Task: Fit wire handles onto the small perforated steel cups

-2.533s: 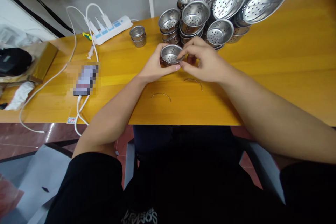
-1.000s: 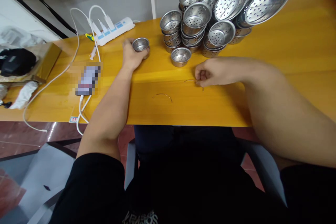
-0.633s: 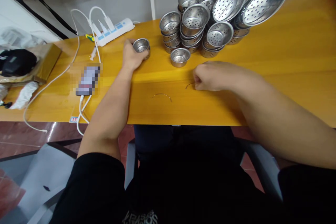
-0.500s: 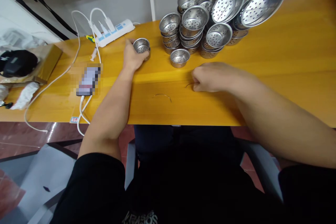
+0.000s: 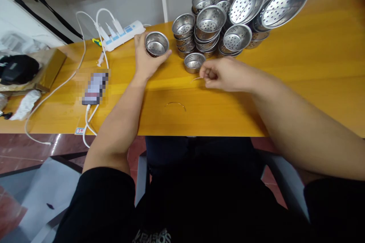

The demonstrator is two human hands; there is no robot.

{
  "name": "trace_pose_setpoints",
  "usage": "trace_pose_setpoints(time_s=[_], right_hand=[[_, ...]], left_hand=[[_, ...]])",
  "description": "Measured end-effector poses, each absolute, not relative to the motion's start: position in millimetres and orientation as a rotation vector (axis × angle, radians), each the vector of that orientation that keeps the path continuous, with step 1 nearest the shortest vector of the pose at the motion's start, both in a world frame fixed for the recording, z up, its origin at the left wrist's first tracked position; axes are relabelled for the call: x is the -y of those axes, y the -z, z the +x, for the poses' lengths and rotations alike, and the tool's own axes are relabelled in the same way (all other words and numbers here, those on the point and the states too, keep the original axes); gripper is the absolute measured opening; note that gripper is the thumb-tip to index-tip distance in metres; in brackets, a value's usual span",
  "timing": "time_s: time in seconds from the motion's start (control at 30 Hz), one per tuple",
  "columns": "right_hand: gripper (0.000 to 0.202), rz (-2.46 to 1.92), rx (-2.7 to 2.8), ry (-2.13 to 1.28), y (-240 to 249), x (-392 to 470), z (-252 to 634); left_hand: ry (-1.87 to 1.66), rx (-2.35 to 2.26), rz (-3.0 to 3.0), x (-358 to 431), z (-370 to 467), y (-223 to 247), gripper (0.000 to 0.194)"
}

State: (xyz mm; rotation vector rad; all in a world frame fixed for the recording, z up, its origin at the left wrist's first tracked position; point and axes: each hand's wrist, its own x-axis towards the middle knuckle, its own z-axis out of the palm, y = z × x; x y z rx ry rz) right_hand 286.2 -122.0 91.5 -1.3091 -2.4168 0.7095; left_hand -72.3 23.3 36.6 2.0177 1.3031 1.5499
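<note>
My left hand (image 5: 146, 62) is wrapped round a small perforated metal cup (image 5: 157, 44), thumb and fingers at its sides, its open mouth facing up. In a pinch, my right hand (image 5: 224, 74) holds a thin wire (image 5: 195, 79), whose free end points left. Just beyond those fingertips a single perforated cup (image 5: 194, 63) stands upright on the table. Another thin curved wire (image 5: 176, 103) lies on the wood between my forearms.
Stacks of perforated metal cups (image 5: 210, 21) rise at the back, some tilted. A white power strip (image 5: 125, 35) with plugs lies back left, near a phone (image 5: 95, 88) on a cable. The yellow wooden table (image 5: 308, 72) ends close to my body.
My left hand has lifted its cup, which looks larger and slightly further right. My right hand has moved left and up with the wire, to near the single cup.
</note>
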Motion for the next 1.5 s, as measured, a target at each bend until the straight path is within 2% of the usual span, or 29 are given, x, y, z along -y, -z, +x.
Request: trace_pose_setpoints(time_s=[0.17,0.4,0.63,0.8,1.1,1.37,1.5], right_hand=[[0.022,-1.164,2.115,-0.846,-89,121,286],[0.054,-1.045,1.894,-0.763,-77,108,287],[0.050,-1.068,1.805,-0.674,-72,103,287],[0.045,-1.280,1.857,-0.666,-87,114,282],[0.070,-1.402,1.844,-0.708,-108,130,271],[0.062,-1.275,1.809,-0.713,-100,132,261],[0.068,-1.389,1.788,-0.629,-95,129,257]], left_hand=[[-1.514,-1.112,2.099,-17,-48,-16,0.098],[-1.435,-0.861,2.203,-16,-25,12,0.119],[-1.396,-0.642,2.231,-28,-18,32,0.110],[-1.310,-0.853,2.211,-4,-12,14,0.107],[-1.253,-0.899,2.174,14,-9,6,0.105],[-1.225,-0.837,2.161,26,3,9,0.104],[-1.181,-0.858,2.182,35,13,7,0.102]])
